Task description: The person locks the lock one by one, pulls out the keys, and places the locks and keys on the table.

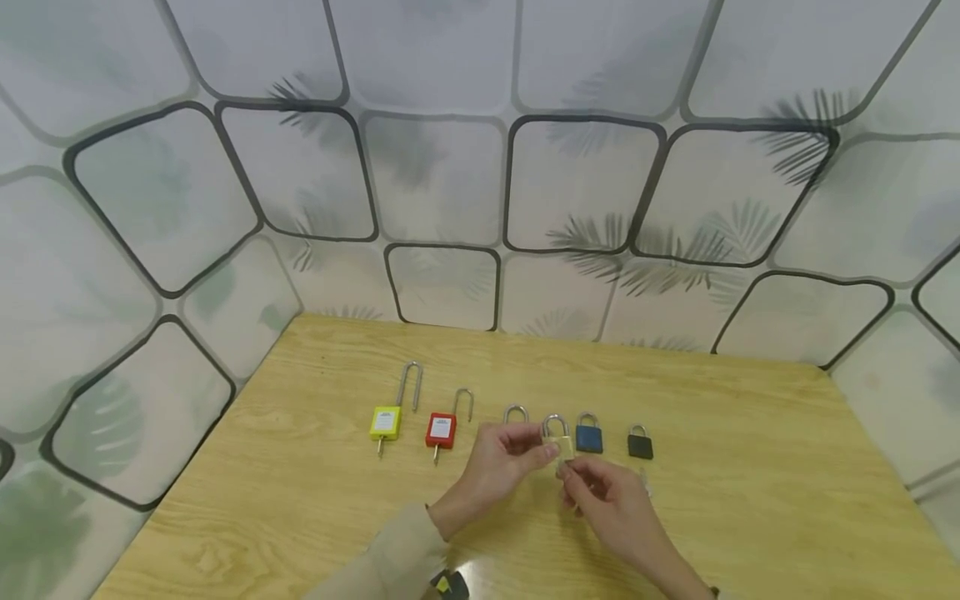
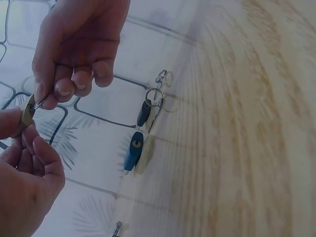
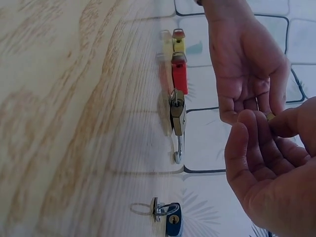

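My left hand (image 1: 498,460) holds a small brass padlock (image 1: 562,450) above the table, thumb on its face and shackle pointing up. Below the lock body, my right hand (image 1: 611,500) pinches a small metal key (image 2: 39,104) right at the lock's bottom end. In the left wrist view the padlock shows edge-on between the two hands. The right wrist view has it mostly hidden by fingers. A second brass padlock (image 3: 178,114) stands on the table behind the left hand, its body hidden from the head view.
To the left lie a yellow padlock (image 1: 386,423) and a red padlock (image 1: 441,431), both with long shackles and keys. A blue padlock (image 1: 589,439) and a black padlock (image 1: 640,447) are on the right. A dark object (image 1: 452,585) shows at the bottom edge. Patterned walls enclose the wooden table (image 1: 300,467).
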Action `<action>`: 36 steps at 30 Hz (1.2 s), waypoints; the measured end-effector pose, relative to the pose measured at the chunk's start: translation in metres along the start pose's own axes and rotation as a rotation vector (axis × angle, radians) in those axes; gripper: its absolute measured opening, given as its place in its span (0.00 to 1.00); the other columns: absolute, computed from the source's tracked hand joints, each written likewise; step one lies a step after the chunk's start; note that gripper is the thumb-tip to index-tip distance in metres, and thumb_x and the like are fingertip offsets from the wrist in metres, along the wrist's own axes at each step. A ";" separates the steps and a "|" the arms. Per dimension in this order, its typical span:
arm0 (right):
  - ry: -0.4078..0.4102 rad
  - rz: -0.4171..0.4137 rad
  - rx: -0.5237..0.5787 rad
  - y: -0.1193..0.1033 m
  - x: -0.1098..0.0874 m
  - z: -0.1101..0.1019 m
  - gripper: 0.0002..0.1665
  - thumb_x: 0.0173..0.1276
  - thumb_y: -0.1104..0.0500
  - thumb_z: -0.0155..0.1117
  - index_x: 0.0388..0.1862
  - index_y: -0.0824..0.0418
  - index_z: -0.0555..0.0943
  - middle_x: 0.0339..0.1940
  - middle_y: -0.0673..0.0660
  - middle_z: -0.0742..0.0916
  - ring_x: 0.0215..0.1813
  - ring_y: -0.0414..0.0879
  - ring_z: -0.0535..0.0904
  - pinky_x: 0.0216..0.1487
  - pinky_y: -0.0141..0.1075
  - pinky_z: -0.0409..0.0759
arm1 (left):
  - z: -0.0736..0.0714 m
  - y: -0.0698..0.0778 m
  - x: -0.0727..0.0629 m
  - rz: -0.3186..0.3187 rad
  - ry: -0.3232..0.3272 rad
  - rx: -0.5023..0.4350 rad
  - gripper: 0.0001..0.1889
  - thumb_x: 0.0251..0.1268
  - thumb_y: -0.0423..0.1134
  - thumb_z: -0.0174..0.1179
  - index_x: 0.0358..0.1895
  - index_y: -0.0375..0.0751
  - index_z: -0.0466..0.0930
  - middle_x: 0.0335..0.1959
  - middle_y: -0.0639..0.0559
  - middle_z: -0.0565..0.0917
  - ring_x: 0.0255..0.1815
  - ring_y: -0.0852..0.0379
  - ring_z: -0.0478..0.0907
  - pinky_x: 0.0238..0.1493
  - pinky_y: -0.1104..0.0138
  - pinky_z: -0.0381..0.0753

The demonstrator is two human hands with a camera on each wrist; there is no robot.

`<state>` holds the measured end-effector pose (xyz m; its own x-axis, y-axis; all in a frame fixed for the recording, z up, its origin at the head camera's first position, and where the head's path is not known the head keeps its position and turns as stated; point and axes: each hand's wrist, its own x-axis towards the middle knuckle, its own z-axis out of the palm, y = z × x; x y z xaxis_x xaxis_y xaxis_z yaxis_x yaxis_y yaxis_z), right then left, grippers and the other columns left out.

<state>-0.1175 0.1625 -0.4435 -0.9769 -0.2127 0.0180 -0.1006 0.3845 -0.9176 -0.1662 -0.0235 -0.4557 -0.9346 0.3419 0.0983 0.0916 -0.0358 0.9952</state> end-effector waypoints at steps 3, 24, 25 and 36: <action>0.019 -0.029 -0.019 -0.002 -0.001 0.001 0.09 0.77 0.61 0.62 0.44 0.66 0.85 0.30 0.57 0.88 0.30 0.42 0.83 0.32 0.33 0.85 | 0.000 0.000 -0.001 0.057 -0.003 -0.008 0.13 0.67 0.31 0.67 0.51 0.27 0.85 0.46 0.28 0.88 0.38 0.69 0.84 0.44 0.75 0.82; 0.122 -0.166 -0.081 -0.004 0.000 0.005 0.05 0.73 0.65 0.65 0.35 0.62 0.85 0.22 0.48 0.85 0.23 0.33 0.77 0.25 0.30 0.79 | 0.002 -0.001 -0.003 0.189 0.027 -0.009 0.13 0.68 0.31 0.66 0.48 0.22 0.84 0.39 0.27 0.87 0.35 0.70 0.82 0.41 0.76 0.84; 0.124 -0.162 -0.078 -0.004 0.000 0.005 0.05 0.73 0.65 0.65 0.35 0.62 0.85 0.22 0.47 0.84 0.23 0.33 0.76 0.25 0.30 0.79 | 0.003 -0.001 -0.003 0.195 0.027 -0.012 0.13 0.68 0.31 0.66 0.48 0.22 0.84 0.39 0.27 0.87 0.35 0.70 0.82 0.41 0.76 0.84; 0.141 -0.073 -0.028 -0.004 -0.001 0.005 0.04 0.70 0.68 0.65 0.33 0.65 0.84 0.23 0.53 0.84 0.24 0.35 0.77 0.27 0.30 0.80 | 0.001 0.002 0.002 -0.013 -0.045 -0.015 0.10 0.69 0.33 0.66 0.45 0.27 0.83 0.42 0.30 0.86 0.36 0.67 0.83 0.44 0.74 0.84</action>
<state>-0.1149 0.1568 -0.4420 -0.9834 -0.1131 0.1417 -0.1755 0.3982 -0.9004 -0.1676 -0.0222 -0.4534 -0.9191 0.3847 0.0856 0.0738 -0.0454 0.9962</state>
